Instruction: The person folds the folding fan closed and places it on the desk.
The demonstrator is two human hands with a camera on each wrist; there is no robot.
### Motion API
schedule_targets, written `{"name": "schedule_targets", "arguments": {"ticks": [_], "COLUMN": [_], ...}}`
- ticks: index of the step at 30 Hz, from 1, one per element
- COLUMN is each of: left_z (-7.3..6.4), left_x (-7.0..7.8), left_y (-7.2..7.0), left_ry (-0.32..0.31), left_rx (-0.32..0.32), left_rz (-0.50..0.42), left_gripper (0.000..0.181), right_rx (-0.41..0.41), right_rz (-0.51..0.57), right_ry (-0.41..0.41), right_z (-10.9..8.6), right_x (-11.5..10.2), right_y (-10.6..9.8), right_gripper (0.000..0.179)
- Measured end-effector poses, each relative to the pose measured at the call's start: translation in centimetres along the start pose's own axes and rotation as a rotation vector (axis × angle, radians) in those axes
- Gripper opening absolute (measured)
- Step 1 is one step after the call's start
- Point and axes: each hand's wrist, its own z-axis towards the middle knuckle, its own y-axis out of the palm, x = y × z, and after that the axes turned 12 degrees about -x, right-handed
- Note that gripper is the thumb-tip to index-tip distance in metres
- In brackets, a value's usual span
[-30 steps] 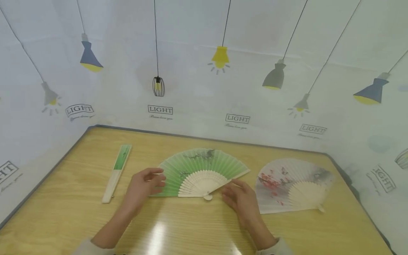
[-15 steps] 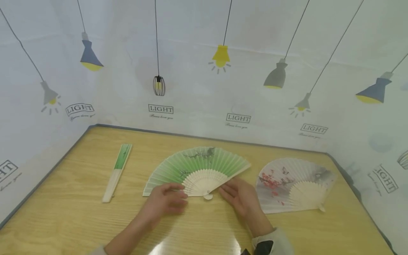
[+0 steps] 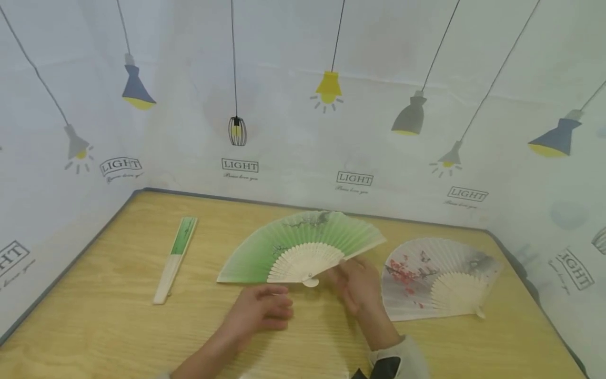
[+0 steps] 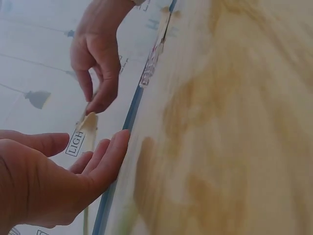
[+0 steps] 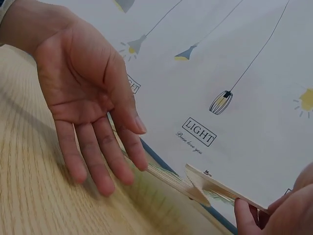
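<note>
A spread green folding fan (image 3: 255, 260) with pale ribs is in the middle of the head view, raised a little off the table. My right hand (image 3: 360, 287) pinches its right outer rib; the right wrist view shows these fingers (image 5: 244, 215) on the pale rib. Below the fan's pivot, my left hand (image 3: 260, 310) is held apart from it, its fingers loosely extended; in the right wrist view its palm (image 5: 80, 88) holds nothing. A folded green fan (image 3: 175, 258) lies at the left. On the right lies a spread grey-white fan (image 3: 412, 284) with red blossoms.
The wooden table (image 3: 113, 316) has a dark edge along the back and sides. A white wall covering (image 3: 289, 137) printed with hanging lamps stands behind and at both sides. The grey-white fan is close beside the right hand.
My left hand has moved right and nearer, from the green fan's left end to below its pivot. My right hand has lifted the green fan slightly. The other fans lie still.
</note>
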Motion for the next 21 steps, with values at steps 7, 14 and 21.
{"name": "schedule_targets", "arguments": {"ticks": [7, 14, 21], "left_z": [2.0, 4.6, 6.1], "left_x": [0.0, 0.8, 0.9], "left_y": [0.6, 1.3, 1.4], "left_ry": [0.079, 0.249, 0.311], "left_rx": [0.113, 0.369, 0.469], "left_rz": [-0.227, -0.476, -0.569], "left_gripper": [0.048, 0.035, 0.029], "right_rx": [-0.037, 0.024, 0.028], "right_rz": [0.044, 0.099, 0.075], "right_ry": [-0.122, -0.170, -0.181], "right_z": [-0.8, -1.2, -1.1], "right_x": [-1.4, -1.4, -0.5], "right_y": [0.3, 0.8, 0.8], "right_gripper": [0.035, 0.041, 0.039]}}
